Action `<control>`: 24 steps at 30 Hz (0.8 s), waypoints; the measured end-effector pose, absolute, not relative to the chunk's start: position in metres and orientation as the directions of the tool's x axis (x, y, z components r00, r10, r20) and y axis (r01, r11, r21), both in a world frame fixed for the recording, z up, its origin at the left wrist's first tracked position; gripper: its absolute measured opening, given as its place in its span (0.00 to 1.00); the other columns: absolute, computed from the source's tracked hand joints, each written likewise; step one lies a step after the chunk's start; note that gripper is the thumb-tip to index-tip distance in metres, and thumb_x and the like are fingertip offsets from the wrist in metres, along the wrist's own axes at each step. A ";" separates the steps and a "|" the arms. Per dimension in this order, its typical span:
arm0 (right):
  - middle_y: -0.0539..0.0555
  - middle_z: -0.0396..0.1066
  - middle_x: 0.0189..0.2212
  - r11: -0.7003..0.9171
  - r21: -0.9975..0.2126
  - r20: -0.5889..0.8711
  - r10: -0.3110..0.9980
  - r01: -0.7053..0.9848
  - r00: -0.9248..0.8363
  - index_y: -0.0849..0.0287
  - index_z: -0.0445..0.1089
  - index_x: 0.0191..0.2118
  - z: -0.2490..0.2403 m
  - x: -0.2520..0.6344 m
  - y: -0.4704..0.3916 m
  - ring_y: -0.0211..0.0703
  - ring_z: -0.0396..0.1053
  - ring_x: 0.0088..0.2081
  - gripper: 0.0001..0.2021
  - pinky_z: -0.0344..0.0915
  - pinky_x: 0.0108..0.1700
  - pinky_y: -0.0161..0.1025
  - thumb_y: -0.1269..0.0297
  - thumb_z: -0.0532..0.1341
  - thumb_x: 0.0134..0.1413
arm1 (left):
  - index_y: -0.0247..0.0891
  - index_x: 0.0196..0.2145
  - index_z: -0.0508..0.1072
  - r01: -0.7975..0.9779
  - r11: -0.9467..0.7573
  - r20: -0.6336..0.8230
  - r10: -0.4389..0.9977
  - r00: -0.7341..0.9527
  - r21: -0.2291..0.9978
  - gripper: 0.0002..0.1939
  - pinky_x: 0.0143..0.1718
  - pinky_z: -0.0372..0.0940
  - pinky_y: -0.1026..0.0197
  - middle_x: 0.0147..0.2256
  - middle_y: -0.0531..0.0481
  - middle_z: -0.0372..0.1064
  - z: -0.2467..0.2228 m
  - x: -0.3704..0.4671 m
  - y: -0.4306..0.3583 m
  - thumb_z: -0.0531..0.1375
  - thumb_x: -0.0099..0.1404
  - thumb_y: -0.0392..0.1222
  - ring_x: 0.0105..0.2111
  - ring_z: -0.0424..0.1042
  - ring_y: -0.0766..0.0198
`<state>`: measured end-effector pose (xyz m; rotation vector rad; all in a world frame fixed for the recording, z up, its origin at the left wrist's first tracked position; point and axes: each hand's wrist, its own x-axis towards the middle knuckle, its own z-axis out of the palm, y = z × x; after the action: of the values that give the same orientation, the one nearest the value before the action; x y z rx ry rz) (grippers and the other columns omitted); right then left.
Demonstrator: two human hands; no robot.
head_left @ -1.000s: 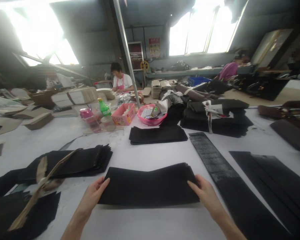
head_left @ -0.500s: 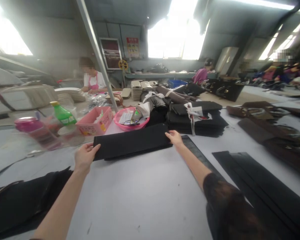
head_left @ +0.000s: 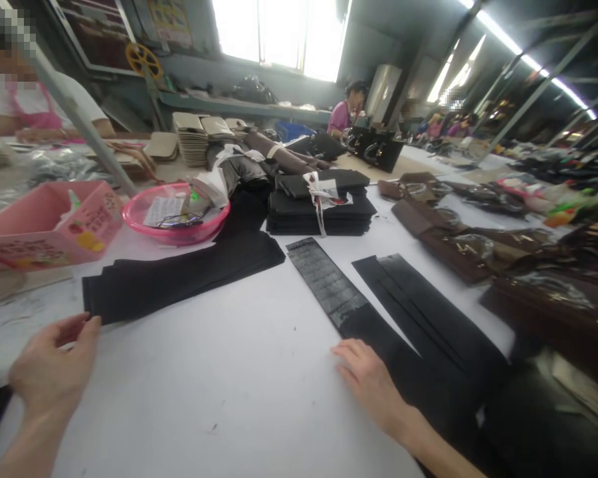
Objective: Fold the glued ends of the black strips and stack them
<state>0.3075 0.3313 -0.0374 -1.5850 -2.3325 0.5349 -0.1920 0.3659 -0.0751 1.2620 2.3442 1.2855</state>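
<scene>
A stack of black panels point(head_left: 179, 282), leather-like and slightly fanned out, lies on the white tabletop left of centre. My left hand point(head_left: 54, 365) is closed at the stack's near left corner, thumb and index finger pinching its edge. Holding nothing, my right hand point(head_left: 369, 378) is low over the table with fingers stretched out and apart. Beside it runs a long black strip point(head_left: 353, 305) with a shiny, creased far part. Further right lies another pair of black strips point(head_left: 428, 305), partly overlapping.
Behind the stack stand a pink basin point(head_left: 174, 232) with small items and a pink box point(head_left: 50, 226). A tied bundle of black pieces point(head_left: 323, 212) sits at the back. Brown bags point(head_left: 453, 249) line the right. Co-workers sit beyond, and a metal pole point(head_left: 80, 119) rises at left.
The black stack now rests flat on the table. My right hand has let go of its right end and moved nearer, beside the long strip. The view has turned right.
</scene>
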 end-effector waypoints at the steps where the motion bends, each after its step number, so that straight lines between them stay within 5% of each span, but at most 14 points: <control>1: 0.54 0.69 0.43 0.295 -0.404 0.026 0.950 0.866 -0.311 0.54 0.68 0.47 -0.037 0.325 0.321 0.48 0.66 0.45 0.12 0.64 0.47 0.47 0.73 0.57 0.59 | 0.41 0.48 0.69 0.690 0.311 0.281 0.747 -0.603 0.654 0.22 0.37 0.60 0.51 0.37 0.46 0.68 -0.072 -0.175 0.358 0.53 0.63 0.57 0.32 0.66 0.54; 3: 0.54 0.69 0.41 0.228 -0.338 0.058 0.973 0.913 -0.222 0.54 0.68 0.47 -0.040 0.353 0.303 0.48 0.66 0.42 0.10 0.65 0.45 0.47 0.71 0.56 0.61 | 0.41 0.46 0.70 0.814 0.352 0.383 0.749 -0.541 0.462 0.22 0.41 0.63 0.50 0.38 0.46 0.68 -0.068 -0.143 0.343 0.51 0.64 0.58 0.35 0.69 0.52; 6: 0.54 0.69 0.41 0.177 -0.262 0.104 0.982 0.949 -0.155 0.54 0.67 0.49 -0.049 0.380 0.282 0.48 0.67 0.42 0.11 0.66 0.44 0.47 0.65 0.58 0.61 | 0.40 0.46 0.70 0.863 0.339 0.414 0.772 -0.482 0.373 0.21 0.41 0.65 0.51 0.40 0.48 0.68 -0.074 -0.107 0.323 0.52 0.64 0.57 0.35 0.70 0.54; 11: 0.58 0.65 0.52 0.168 -0.186 0.150 0.979 0.968 -0.141 0.56 0.64 0.55 -0.064 0.392 0.267 0.54 0.63 0.52 0.22 0.66 0.48 0.49 0.63 0.64 0.55 | 0.40 0.42 0.70 0.874 0.155 0.250 0.922 -0.296 0.461 0.16 0.39 0.65 0.57 0.40 0.49 0.70 -0.092 -0.060 0.290 0.52 0.65 0.52 0.37 0.71 0.57; 18: 0.57 0.67 0.50 0.162 -0.222 0.201 0.972 0.962 -0.117 0.58 0.65 0.53 -0.070 0.396 0.266 0.50 0.64 0.52 0.16 0.65 0.49 0.46 0.64 0.61 0.59 | 0.43 0.42 0.69 0.819 -0.118 0.184 0.983 0.015 0.562 0.11 0.45 0.63 0.57 0.42 0.48 0.67 -0.083 0.020 0.262 0.50 0.69 0.47 0.43 0.68 0.58; 24: 0.59 0.69 0.48 0.133 -0.120 0.234 0.967 0.984 -0.102 0.62 0.66 0.51 -0.072 0.387 0.262 0.50 0.67 0.48 0.14 0.64 0.46 0.45 0.70 0.59 0.59 | 0.42 0.42 0.69 0.729 -0.262 0.112 0.962 0.248 0.632 0.10 0.43 0.65 0.58 0.42 0.47 0.67 -0.069 0.086 0.259 0.49 0.70 0.40 0.42 0.69 0.59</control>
<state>0.3867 0.2624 -0.0720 -1.9127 -2.1565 -0.0960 0.0862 0.2592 -0.0690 2.0704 1.5386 0.6823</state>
